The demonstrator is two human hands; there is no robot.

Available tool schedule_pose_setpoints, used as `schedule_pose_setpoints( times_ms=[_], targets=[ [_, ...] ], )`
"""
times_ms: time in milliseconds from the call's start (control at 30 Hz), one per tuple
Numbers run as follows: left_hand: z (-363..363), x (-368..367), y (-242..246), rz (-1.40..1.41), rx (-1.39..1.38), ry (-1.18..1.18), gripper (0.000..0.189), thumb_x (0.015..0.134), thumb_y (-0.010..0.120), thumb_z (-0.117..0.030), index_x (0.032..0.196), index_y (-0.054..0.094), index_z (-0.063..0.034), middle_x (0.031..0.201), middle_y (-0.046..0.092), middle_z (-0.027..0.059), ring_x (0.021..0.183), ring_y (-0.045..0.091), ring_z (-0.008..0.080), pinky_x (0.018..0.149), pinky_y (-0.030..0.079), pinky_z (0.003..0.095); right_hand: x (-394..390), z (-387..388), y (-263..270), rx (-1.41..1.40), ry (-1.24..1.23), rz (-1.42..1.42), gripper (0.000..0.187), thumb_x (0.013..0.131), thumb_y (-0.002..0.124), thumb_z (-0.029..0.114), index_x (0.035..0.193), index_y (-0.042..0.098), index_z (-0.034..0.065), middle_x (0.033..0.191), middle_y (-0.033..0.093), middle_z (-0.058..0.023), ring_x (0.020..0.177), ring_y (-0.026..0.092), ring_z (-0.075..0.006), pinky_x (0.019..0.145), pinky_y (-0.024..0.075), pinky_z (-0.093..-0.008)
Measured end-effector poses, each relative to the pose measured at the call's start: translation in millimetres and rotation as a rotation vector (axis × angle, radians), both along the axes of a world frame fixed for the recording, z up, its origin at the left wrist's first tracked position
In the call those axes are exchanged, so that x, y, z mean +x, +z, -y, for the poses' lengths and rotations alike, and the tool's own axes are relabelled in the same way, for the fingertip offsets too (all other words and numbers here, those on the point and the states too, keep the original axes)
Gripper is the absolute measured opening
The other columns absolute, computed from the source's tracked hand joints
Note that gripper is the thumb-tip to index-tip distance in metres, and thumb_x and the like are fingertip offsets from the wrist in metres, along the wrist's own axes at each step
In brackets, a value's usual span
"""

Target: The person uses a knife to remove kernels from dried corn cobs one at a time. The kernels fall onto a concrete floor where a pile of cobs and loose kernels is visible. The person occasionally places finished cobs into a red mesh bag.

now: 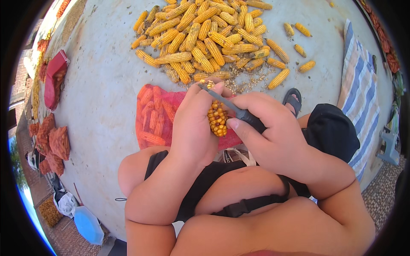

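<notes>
My left hand [195, 124] is closed around an ear of corn [218, 119], whose yellow kernels with a few dark red ones show between my hands. Above, some kernels show among my left fingers. In my right hand [272, 124] is a dark-handled tool [229, 104] with a narrow grey shaft, possibly a screwdriver. Its shaft crosses over the ear and its tip lies by my left fingers; my right thumb is close to the ear. Beneath my hands lies a red mesh bag [155, 115] with ears of corn in it.
A heap of corn ears [205, 38] lies on the concrete ground ahead, with loose kernels [248, 80] at its near edge. A striped sheet [360, 86] lies at right, near a sandalled foot [292, 100]. Filled mesh bags [59, 142] and a red bag [55, 80] are at left.
</notes>
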State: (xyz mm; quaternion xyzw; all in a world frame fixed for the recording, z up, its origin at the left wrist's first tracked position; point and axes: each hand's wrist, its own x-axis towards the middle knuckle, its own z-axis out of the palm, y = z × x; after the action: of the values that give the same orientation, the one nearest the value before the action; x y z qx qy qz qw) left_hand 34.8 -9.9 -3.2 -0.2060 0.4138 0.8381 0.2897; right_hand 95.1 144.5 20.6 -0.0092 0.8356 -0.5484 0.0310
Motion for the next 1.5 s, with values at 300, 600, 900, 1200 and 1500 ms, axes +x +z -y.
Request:
schedule_pose_setpoints(
  times_ms=[300,600,900,1200,1500],
  targets=[
    [-1.9,1.5,6.4,-0.07,-0.061,-0.062,0.023,0.102,0.067,-0.013,0.121,0.057,-0.0058,0.098,0.065,0.0057,0.081,0.066,0.0135,0.066,0.053,0.0285,1.3,-6.0,-2.4,-0.011,0.025,-0.064,0.029,0.092,0.072,0.008,0.12,0.068,0.001,0.105,0.07,-0.0194,0.096,0.068,-0.0399,0.083,0.0546,-0.0452],
    [-3.4,3.1,7.6,-0.098,-0.087,-0.106,0.025,0.102,0.069,-0.015,0.122,0.055,-0.0079,0.093,0.063,0.0027,0.072,0.064,0.0106,0.057,0.049,0.026,7.5,-11.9,-2.3,0.027,0.036,-0.057,0.026,0.092,0.073,0.01,0.116,0.068,0.0009,0.101,0.07,-0.0195,0.091,0.068,-0.0395,0.079,0.0547,-0.0459],
    [-7.8,2.2,5.3,-0.112,-0.105,-0.104,0.024,0.099,0.069,-0.013,0.119,0.057,-0.0065,0.088,0.063,0.0042,0.068,0.062,0.0134,0.057,0.048,0.028,7.6,-13.3,0.0,0.068,0.065,-0.132,0.024,0.092,0.072,0.009,0.115,0.068,0.0021,0.094,0.067,-0.0182,0.086,0.065,-0.0401,0.074,0.0527,-0.0471],
    [-4.5,-2.7,7.5,-0.112,-0.022,-0.068,0.023,0.105,0.059,-0.02,0.121,0.057,-0.0041,0.101,0.061,0.0093,0.079,0.062,0.0174,0.061,0.051,0.0326,9.7,-16.8,6.9,0.136,0.058,-0.094,0.024,0.091,0.071,0.009,0.115,0.07,0.0054,0.091,0.065,-0.0169,0.084,0.065,-0.0394,0.072,0.0523,-0.0474],
    [-0.9,-2.8,7.7,-0.167,-0.012,-0.098,0.027,0.11,0.05,-0.026,0.123,0.055,-0.003,0.105,0.061,0.0091,0.08,0.063,0.0178,0.062,0.053,0.0338,3.5,-30.9,18.8,0.326,0.043,-0.118,0.021,0.089,0.072,0.009,0.109,0.073,0.0067,0.086,0.065,-0.0147,0.081,0.066,-0.0366,0.069,0.0526,-0.0442]
  ],
)
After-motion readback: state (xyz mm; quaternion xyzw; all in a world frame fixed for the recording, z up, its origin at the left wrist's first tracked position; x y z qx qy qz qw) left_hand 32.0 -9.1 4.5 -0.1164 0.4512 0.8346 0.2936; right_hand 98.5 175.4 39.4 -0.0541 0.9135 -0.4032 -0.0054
